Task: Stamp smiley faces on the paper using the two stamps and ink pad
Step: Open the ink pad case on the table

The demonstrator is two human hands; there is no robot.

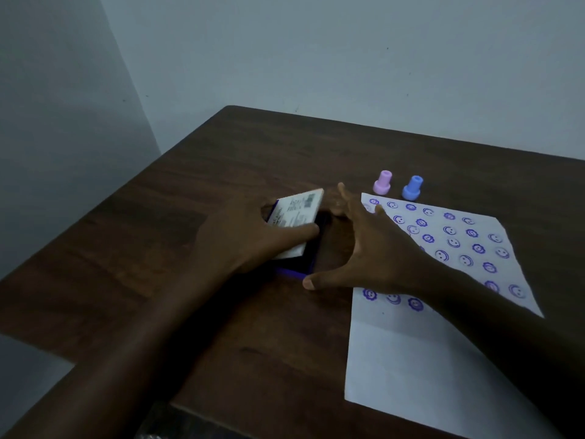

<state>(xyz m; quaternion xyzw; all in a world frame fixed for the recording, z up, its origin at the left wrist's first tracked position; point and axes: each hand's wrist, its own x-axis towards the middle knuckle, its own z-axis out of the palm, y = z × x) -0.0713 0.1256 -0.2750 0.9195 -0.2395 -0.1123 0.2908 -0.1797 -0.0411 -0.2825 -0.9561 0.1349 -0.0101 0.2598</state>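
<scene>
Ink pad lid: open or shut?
Partly open. The white-labelled lid is tilted up off the purple ink pad, dark inside showing under it. Left hand holds the lid.

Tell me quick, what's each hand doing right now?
Left hand: gripping the ink pad lid, tilted over the ink pad.
Right hand: open, fingers spread, holding nothing.

Dark brown wood-grain table (196, 172) set in corner of plain pale grey-blue walls (316, 52); dim lighting.
</scene>
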